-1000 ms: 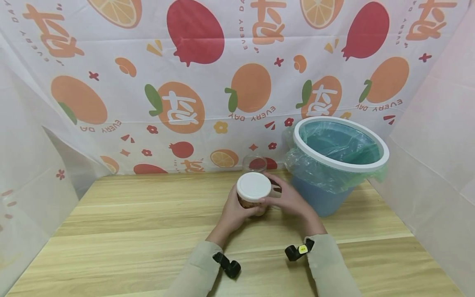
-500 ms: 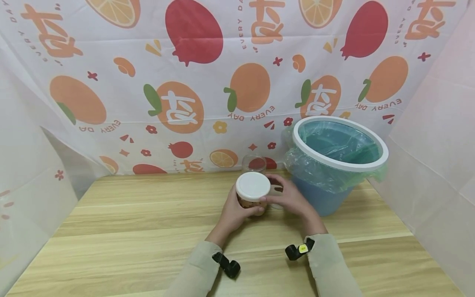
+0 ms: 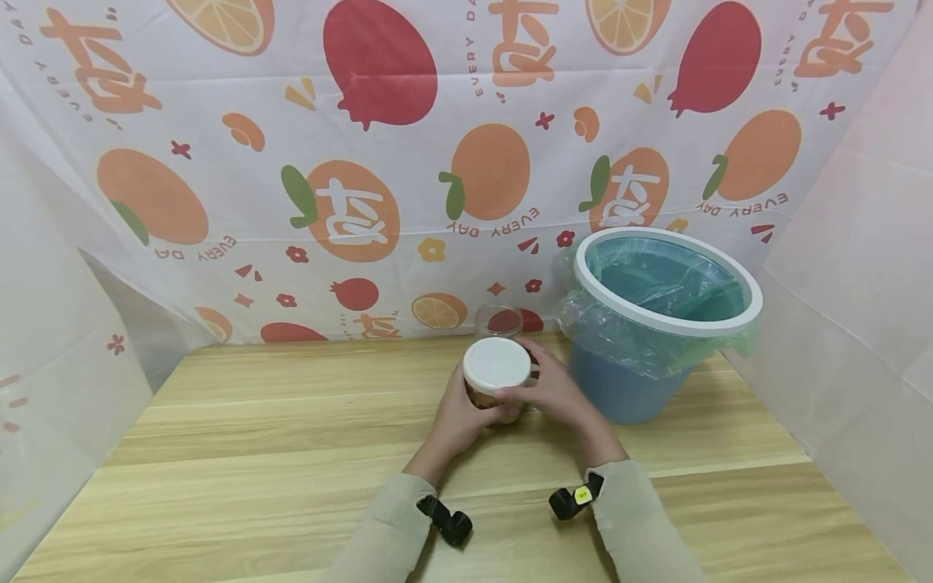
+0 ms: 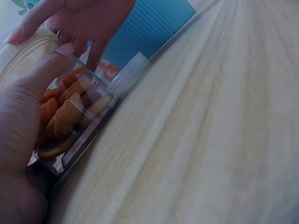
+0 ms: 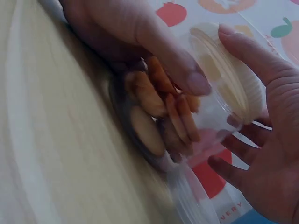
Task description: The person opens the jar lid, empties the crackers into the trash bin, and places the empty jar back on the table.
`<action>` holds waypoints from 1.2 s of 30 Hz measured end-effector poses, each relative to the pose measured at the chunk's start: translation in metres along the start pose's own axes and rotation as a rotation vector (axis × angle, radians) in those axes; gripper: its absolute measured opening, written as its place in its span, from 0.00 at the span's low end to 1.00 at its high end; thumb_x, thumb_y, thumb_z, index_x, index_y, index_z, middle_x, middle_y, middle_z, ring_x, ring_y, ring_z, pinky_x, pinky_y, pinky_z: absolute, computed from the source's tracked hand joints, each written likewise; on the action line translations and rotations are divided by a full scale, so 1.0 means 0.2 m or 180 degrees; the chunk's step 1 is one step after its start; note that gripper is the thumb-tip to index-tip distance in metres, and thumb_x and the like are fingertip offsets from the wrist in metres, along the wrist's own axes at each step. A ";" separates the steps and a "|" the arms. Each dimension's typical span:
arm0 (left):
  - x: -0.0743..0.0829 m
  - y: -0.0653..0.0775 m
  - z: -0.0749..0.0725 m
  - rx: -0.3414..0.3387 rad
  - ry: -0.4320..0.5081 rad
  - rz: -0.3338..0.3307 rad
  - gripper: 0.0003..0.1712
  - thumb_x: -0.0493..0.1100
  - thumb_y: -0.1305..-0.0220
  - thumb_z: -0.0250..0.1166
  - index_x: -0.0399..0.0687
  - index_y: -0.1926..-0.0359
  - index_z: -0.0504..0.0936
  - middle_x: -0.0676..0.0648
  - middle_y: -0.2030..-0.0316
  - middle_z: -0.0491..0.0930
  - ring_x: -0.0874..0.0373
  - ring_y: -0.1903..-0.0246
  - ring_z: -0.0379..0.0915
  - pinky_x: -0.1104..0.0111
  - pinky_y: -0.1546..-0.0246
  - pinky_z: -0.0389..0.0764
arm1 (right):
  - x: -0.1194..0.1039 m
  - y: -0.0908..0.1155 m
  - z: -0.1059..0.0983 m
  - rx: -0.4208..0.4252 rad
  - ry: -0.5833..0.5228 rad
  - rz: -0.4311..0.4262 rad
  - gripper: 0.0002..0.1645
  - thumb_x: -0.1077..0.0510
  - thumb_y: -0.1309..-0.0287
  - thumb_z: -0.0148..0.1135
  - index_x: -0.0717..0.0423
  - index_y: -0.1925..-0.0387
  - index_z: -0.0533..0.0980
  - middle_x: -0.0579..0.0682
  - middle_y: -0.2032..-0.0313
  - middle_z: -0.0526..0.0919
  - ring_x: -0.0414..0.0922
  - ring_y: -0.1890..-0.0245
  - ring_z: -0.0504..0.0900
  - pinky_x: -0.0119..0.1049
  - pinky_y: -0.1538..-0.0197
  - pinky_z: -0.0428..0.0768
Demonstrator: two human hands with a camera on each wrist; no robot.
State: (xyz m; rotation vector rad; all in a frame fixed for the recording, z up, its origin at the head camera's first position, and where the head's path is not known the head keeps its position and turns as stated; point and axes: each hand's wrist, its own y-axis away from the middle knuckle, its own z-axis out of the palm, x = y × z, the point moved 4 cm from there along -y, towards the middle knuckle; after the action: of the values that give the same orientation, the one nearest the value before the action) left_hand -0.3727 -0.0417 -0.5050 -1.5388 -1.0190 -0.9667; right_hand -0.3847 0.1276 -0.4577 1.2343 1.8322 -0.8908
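Note:
A clear jar [image 4: 79, 107] of orange-brown, twisted snack pieces [image 5: 154, 95] stands on the wooden table, topped by a white screw lid [image 3: 497, 364]. My left hand [image 3: 457, 417] grips the jar's side low down, its thumb lying across the front. At the lid's rim is my right hand [image 3: 550, 393], thumb on the near edge and fingers curled round the far side. The right wrist view shows the lid seated on the jar's mouth, between that thumb and fingers. Much of the jar is hidden by the hands in the head view.
Behind the jar stands another clear, round container [image 3: 499, 318]. A low clear plastic piece [image 5: 191, 198] lies beside the jar. To the right is a blue bin [image 3: 627, 389] with a white rim and green liner. A fruit-print cloth [image 3: 408, 202] hangs behind the table.
My right hand has shifted left and turned about the lid, its thumb sliding along the near rim. The left hand and jar stay in place.

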 end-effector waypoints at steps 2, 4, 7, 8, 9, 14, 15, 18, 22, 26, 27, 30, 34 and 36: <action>0.00 0.00 0.00 0.0000 -0.0010 -0.0016 0.60 0.41 0.54 0.83 0.60 0.25 0.58 0.51 0.31 0.68 0.56 0.30 0.64 0.56 0.27 0.64 | 0.00 0.00 0.02 0.0069 -0.0019 0.0036 0.60 0.42 0.58 0.83 0.45 0.26 0.61 0.51 0.31 0.71 0.53 0.30 0.70 0.58 0.27 0.67; 0.00 0.00 0.00 -0.0010 -0.0004 -0.0005 0.59 0.41 0.54 0.83 0.59 0.25 0.59 0.51 0.31 0.68 0.56 0.30 0.64 0.56 0.27 0.64 | 0.00 -0.01 0.04 0.0145 -0.0061 0.0066 0.61 0.42 0.60 0.84 0.43 0.26 0.61 0.50 0.32 0.72 0.51 0.31 0.71 0.56 0.28 0.68; -0.01 -0.01 0.00 -0.0018 0.0013 0.0001 0.59 0.40 0.55 0.84 0.59 0.25 0.59 0.52 0.31 0.69 0.57 0.31 0.65 0.57 0.27 0.65 | 0.00 -0.02 0.07 0.0253 -0.0117 0.0072 0.62 0.41 0.62 0.85 0.42 0.27 0.61 0.48 0.34 0.73 0.50 0.33 0.73 0.55 0.29 0.70; -0.01 -0.01 0.00 -0.0018 0.0022 0.0003 0.59 0.40 0.55 0.84 0.58 0.25 0.60 0.52 0.32 0.69 0.57 0.31 0.65 0.57 0.27 0.65 | 0.00 -0.02 0.08 0.0285 -0.0133 0.0065 0.62 0.41 0.62 0.85 0.42 0.27 0.61 0.48 0.34 0.73 0.50 0.34 0.73 0.55 0.29 0.70; 0.00 -0.01 0.00 -0.0022 0.0029 0.0012 0.59 0.40 0.55 0.84 0.57 0.25 0.60 0.51 0.31 0.69 0.57 0.31 0.65 0.57 0.27 0.65 | 0.00 -0.02 0.09 0.0318 -0.0149 0.0071 0.63 0.42 0.63 0.85 0.42 0.27 0.61 0.48 0.34 0.73 0.50 0.34 0.73 0.55 0.29 0.70; -0.01 -0.01 0.00 -0.0017 0.0012 -0.0008 0.60 0.40 0.57 0.84 0.57 0.25 0.60 0.51 0.31 0.68 0.57 0.30 0.64 0.57 0.26 0.64 | -0.01 -0.02 0.11 0.0429 -0.0220 0.0091 0.66 0.43 0.64 0.85 0.47 0.25 0.59 0.51 0.33 0.73 0.52 0.34 0.73 0.56 0.29 0.69; 0.00 -0.01 0.00 -0.0020 0.0010 -0.0010 0.60 0.40 0.57 0.84 0.56 0.25 0.60 0.50 0.31 0.68 0.56 0.30 0.64 0.57 0.26 0.64 | -0.01 -0.02 0.11 0.0444 -0.0225 0.0100 0.66 0.43 0.64 0.85 0.47 0.25 0.58 0.51 0.33 0.73 0.52 0.34 0.73 0.56 0.29 0.69; 0.00 -0.01 -0.01 -0.0024 0.0024 -0.0034 0.59 0.39 0.57 0.84 0.56 0.26 0.60 0.50 0.31 0.69 0.56 0.30 0.64 0.57 0.26 0.64 | 0.00 -0.03 0.12 0.0485 -0.0209 0.0107 0.67 0.42 0.65 0.85 0.47 0.25 0.58 0.52 0.33 0.72 0.52 0.34 0.73 0.56 0.29 0.70; 0.00 -0.01 0.00 -0.0020 0.0047 -0.0039 0.59 0.38 0.56 0.84 0.55 0.25 0.60 0.49 0.31 0.69 0.55 0.30 0.64 0.56 0.26 0.64 | 0.00 -0.02 0.11 0.0544 -0.0156 0.0099 0.66 0.41 0.65 0.85 0.47 0.25 0.59 0.51 0.34 0.73 0.52 0.34 0.73 0.56 0.30 0.71; 0.01 0.00 -0.01 -0.0009 0.0042 -0.0040 0.59 0.39 0.56 0.84 0.55 0.25 0.60 0.48 0.31 0.68 0.54 0.30 0.64 0.56 0.26 0.64 | 0.00 -0.02 0.11 0.0586 -0.0078 0.0095 0.63 0.40 0.65 0.85 0.44 0.27 0.62 0.50 0.35 0.74 0.52 0.35 0.74 0.56 0.31 0.71; 0.01 0.00 0.00 -0.0012 0.0057 -0.0033 0.59 0.39 0.56 0.84 0.54 0.25 0.60 0.48 0.31 0.68 0.54 0.30 0.64 0.56 0.26 0.64 | 0.00 -0.02 0.11 0.0591 -0.0063 0.0094 0.63 0.40 0.65 0.85 0.44 0.28 0.62 0.50 0.35 0.75 0.52 0.36 0.74 0.56 0.31 0.72; 0.01 0.00 0.00 -0.0010 0.0047 -0.0033 0.60 0.39 0.56 0.84 0.54 0.25 0.59 0.48 0.30 0.68 0.54 0.30 0.64 0.55 0.26 0.64 | -0.01 -0.02 0.11 0.0608 -0.0019 0.0101 0.62 0.39 0.65 0.84 0.43 0.28 0.63 0.49 0.35 0.75 0.51 0.36 0.75 0.56 0.32 0.72; 0.00 0.00 0.00 0.0012 -0.0026 -0.0045 0.60 0.41 0.56 0.84 0.55 0.25 0.59 0.49 0.31 0.69 0.55 0.31 0.65 0.55 0.27 0.65 | -0.02 -0.01 0.10 0.0652 -0.0012 0.0086 0.63 0.39 0.66 0.84 0.43 0.28 0.63 0.48 0.36 0.75 0.51 0.36 0.75 0.56 0.32 0.72; 0.00 0.00 -0.01 0.0012 -0.0048 -0.0057 0.60 0.42 0.56 0.84 0.56 0.25 0.59 0.50 0.31 0.69 0.56 0.31 0.66 0.56 0.27 0.66 | -0.02 -0.01 0.10 0.0672 -0.0027 0.0068 0.62 0.39 0.65 0.84 0.42 0.28 0.62 0.48 0.36 0.75 0.51 0.36 0.75 0.56 0.32 0.72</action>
State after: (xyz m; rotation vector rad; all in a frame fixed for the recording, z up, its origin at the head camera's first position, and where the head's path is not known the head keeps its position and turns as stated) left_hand -0.3729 -0.0427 -0.5047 -1.5384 -1.0464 -0.9664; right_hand -0.3817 0.1083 -0.4627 1.3736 1.7491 -1.0981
